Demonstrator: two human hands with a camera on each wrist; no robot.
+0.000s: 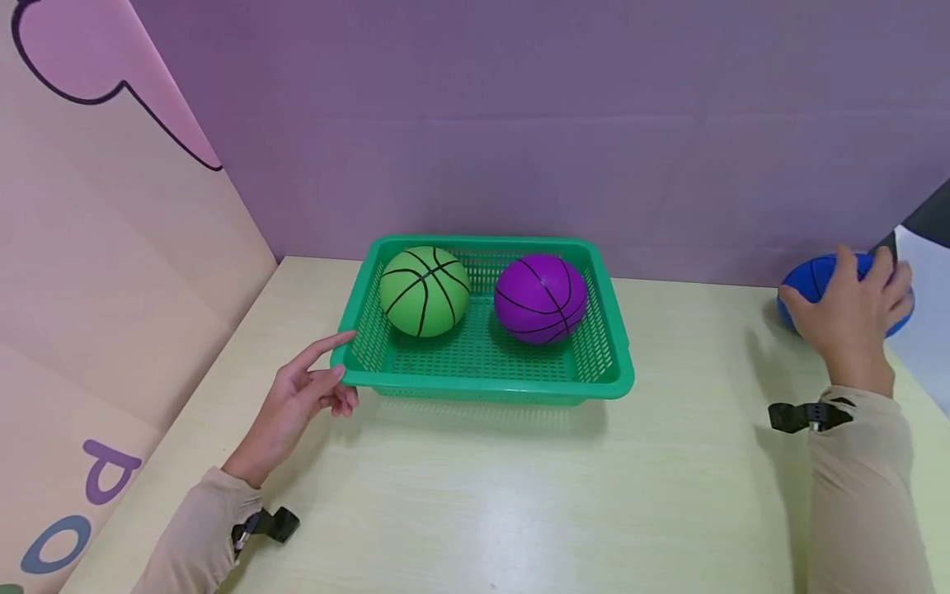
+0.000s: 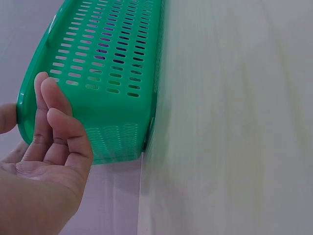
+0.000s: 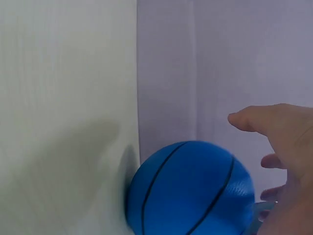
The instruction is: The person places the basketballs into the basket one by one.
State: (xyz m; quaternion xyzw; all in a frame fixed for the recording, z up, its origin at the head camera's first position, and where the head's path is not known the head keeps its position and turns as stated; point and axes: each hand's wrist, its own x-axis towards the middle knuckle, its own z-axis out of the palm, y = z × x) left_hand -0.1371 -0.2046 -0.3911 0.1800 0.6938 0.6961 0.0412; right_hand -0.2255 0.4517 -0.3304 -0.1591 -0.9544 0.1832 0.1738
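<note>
A green slotted basket [image 1: 482, 386] stands on the pale table near the back wall. It holds a green ball [image 1: 425, 290] on the left and a purple ball [image 1: 540, 299] on the right. My left hand [image 1: 304, 396] is at the basket's front left corner. In the left wrist view that hand [image 2: 49, 142] has its fingers curled against the outer wall of the basket [image 2: 112, 98], with the thumb on the other side of the rim. Far right, my right hand [image 1: 853, 313] cups a blue ball [image 1: 812, 280] on the table. The right wrist view shows the blue ball [image 3: 190, 191] under the hand [image 3: 288, 147], thumb arched over it.
A purple wall [image 1: 519, 124] closes the back and a pink panel [image 1: 111, 272] the left side. The table's right edge [image 1: 916, 371] runs just past the blue ball. A dark object [image 1: 928, 219] shows at the far right. Bare tabletop [image 1: 519, 495] lies in front of the basket.
</note>
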